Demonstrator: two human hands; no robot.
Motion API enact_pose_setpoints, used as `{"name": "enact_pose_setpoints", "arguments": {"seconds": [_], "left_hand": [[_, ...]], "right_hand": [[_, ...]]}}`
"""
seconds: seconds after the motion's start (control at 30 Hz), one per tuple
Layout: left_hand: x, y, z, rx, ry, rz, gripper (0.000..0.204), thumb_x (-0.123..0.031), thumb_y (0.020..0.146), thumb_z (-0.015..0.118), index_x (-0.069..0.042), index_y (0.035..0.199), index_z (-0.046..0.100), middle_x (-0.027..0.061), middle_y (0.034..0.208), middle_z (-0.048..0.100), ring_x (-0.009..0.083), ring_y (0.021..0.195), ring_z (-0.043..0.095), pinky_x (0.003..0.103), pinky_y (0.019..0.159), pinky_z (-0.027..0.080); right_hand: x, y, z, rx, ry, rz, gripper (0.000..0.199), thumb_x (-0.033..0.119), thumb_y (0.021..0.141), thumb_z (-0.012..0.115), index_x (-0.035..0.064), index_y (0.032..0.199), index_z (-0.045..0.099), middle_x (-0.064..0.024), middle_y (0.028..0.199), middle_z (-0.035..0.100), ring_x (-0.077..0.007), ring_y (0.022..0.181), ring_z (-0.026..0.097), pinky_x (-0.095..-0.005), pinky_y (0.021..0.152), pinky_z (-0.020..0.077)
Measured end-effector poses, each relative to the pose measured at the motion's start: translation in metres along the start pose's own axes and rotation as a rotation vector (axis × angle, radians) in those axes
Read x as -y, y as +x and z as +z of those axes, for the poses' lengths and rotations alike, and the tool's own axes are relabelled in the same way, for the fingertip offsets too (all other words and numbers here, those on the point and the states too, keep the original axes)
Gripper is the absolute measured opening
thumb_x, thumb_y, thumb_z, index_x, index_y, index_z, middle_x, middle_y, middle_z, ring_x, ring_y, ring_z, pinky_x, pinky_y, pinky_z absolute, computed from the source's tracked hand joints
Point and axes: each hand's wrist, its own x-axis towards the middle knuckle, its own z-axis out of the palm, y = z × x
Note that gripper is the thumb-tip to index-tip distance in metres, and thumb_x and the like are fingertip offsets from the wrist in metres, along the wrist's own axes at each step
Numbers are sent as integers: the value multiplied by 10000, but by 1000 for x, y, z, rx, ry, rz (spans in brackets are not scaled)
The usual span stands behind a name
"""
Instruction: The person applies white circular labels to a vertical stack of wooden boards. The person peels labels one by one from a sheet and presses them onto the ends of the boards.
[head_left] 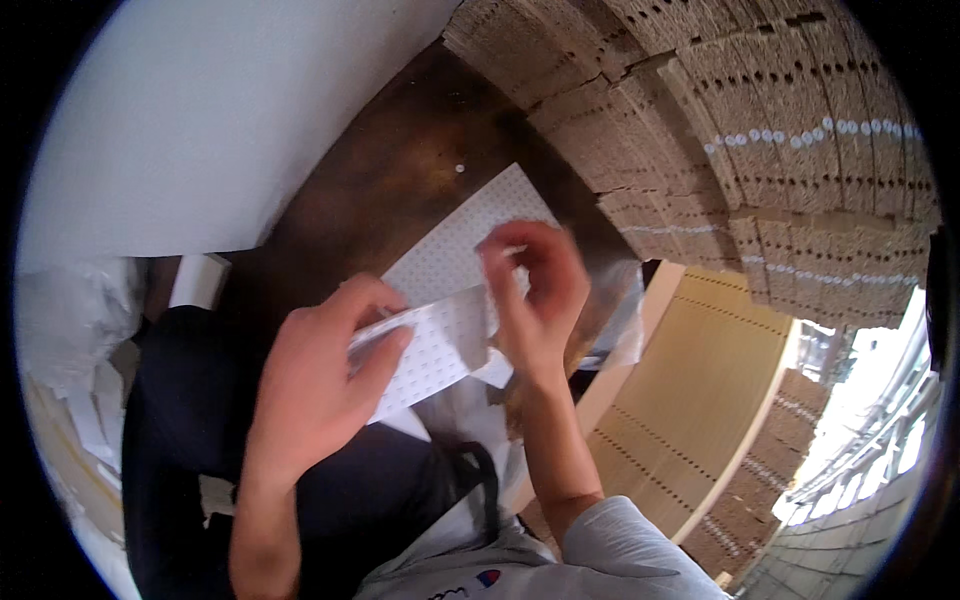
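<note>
My left hand (325,365) is closed on a bent white sheet (425,350) with rows of small grey marks, gripped between thumb and fingers. At the right end of this sheet is my right hand (540,290), its thumb and forefinger curled together. Motion blurs those fingertips, and anything small between them cannot be made out. Beyond both hands, a second white sheet (450,225) with similar marks lies on a dark brown surface (370,170). A tiny white round piece (460,168) sits on that surface, past the sheet.
Stacked board panels (690,130) with drilled holes and rows of white dots rise at the far right. Nearer stands a pale wooden panel (680,400) with hole rows. A large white surface (200,130) fills the upper left, with clear plastic wrapping (80,320) below it.
</note>
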Motion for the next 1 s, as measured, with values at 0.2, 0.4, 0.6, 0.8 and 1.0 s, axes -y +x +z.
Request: {"name": "enact_pose_setpoints", "arguments": {"seconds": [0.2, 0.4, 0.6, 0.8, 1.0], "left_hand": [[30, 12, 16, 33, -169, 26, 205, -154, 922, 748, 22, 1019, 709, 64, 858, 713, 94, 798, 643, 266, 707, 516], [7, 8, 17, -45, -140, -137, 209, -153, 972, 685, 38, 1047, 729, 35, 817, 707, 57, 726, 594, 242, 646, 486], [9, 8, 26, -33, 17, -110, 265, -201, 1015, 647, 35, 918, 719, 8, 748, 683, 42, 660, 548, 250, 568, 424], [3, 11, 25, -5, 237, -61, 308, -193, 1009, 617, 54, 826, 634, 77, 632, 586, 84, 609, 490, 317, 537, 377], [9, 6, 23, 5, 2, -131, 341, -195, 1052, 518, 70, 849, 583, 50, 675, 529, 82, 690, 442, 308, 600, 375]], "right_hand": [[-1, -26, -16, 202, -204, -123, 239, 135, 812, 777, 29, 1018, 716, -143, 965, 701, -319, 901, 662, -389, 815, 501], [14, -18, -15, 96, -443, -334, 249, 122, 776, 786, 61, 1008, 719, -112, 972, 665, -328, 938, 644, -430, 806, 499], [7, -22, -4, 123, -441, -472, 251, 78, 750, 740, 48, 996, 705, -100, 991, 665, -286, 896, 663, -390, 768, 549], [3, -25, -5, 163, -459, -521, 255, 113, 753, 657, 0, 981, 678, -116, 981, 656, -285, 897, 675, -362, 744, 579], [0, -24, 1, 165, -482, -460, 196, 80, 754, 734, 49, 943, 695, -60, 944, 658, -237, 870, 674, -356, 701, 583]]}}
